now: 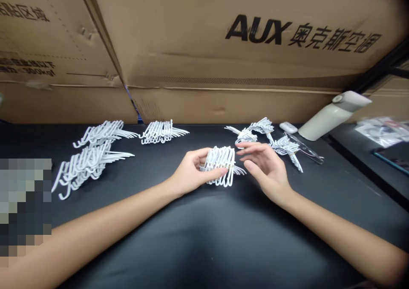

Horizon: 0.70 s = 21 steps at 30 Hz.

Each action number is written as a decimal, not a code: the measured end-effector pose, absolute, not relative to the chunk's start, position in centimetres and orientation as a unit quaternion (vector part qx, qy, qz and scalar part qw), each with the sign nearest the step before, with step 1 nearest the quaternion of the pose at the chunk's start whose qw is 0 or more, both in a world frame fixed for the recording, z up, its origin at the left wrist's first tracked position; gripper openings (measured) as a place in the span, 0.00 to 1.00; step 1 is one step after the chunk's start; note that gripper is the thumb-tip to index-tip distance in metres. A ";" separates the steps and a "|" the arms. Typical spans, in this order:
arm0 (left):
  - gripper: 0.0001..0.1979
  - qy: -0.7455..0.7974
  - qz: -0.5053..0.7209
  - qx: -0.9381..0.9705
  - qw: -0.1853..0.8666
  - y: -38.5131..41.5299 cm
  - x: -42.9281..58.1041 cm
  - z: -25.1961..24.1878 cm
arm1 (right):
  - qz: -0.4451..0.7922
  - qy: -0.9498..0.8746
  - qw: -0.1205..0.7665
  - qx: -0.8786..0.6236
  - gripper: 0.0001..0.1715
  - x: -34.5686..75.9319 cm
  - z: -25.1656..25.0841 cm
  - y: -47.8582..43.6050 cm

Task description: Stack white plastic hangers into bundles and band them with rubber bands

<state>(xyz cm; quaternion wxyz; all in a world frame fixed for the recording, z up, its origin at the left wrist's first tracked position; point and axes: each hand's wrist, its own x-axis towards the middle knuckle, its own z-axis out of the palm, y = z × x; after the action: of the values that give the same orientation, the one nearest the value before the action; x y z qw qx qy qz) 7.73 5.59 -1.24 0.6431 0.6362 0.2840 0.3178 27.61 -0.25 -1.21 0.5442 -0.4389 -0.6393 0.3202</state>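
Note:
A bundle of white wire hooks (220,157) is in my left hand (194,169), whose thumb presses across its front. A thin yellowish band seems to cross the middle of the bundle. My right hand (266,169) hovers just to the right of it, fingers parted and curved, holding nothing. Behind my right fingertips lie more bundles of white hooks, one of them a bundle (286,146) at the right. Loose rows of similar hooks rest to the left: one row (161,131) near the back, another row (86,165) farther left.
Large cardboard boxes (204,37) stand along the back of the black table (204,238). At the right back a pale bottle (332,114) leans beside a small white case (288,128). Plastic packets (383,131) lie at the far right.

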 end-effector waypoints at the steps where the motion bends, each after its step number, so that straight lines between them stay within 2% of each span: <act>1: 0.18 0.276 0.304 0.642 0.648 5.5 7.7 -1.2 | 0.378 -0.614 0.536 -0.439 0.13 27.6 -1.2 -0.1; 4: 0.22 0.266 0.251 0.671 0.646 5.1 7.6 -1.2 | 0.525 -0.574 0.459 -0.428 0.18 27.3 -1.3 0.0; 7: 0.24 0.281 0.232 0.705 0.608 4.6 7.5 -1.0 | 0.561 -0.563 0.424 -0.435 0.15 26.9 -1.4 -0.2; 9: 0.22 0.283 0.232 0.735 0.571 4.3 7.4 -0.6 | 0.583 -0.539 0.425 -0.434 0.14 26.8 -1.5 -0.2; 13: 0.18 0.247 0.223 0.808 0.487 4.5 7.1 0.9 | 0.690 -0.446 0.419 -0.387 0.18 27.2 -1.3 0.1; 16: 0.09 0.229 0.282 0.849 0.385 4.9 6.8 1.9 | 0.736 -0.395 0.414 -0.362 0.20 27.5 -1.1 0.5; 19: 0.05 0.190 0.313 0.891 0.269 5.2 6.4 2.6 | 0.739 -0.385 0.421 -0.358 0.16 27.5 -1.1 0.6; 21: 0.07 0.159 0.286 0.915 0.235 5.2 6.3 2.9 | 0.739 -0.391 0.419 -0.354 0.14 27.5 -1.1 0.6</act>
<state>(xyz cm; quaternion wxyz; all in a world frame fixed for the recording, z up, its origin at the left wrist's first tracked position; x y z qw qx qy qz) 6.29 5.17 2.88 0.2352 0.9151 0.1593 0.2862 27.47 0.57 -1.07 0.4194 -0.3543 -0.3913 0.7385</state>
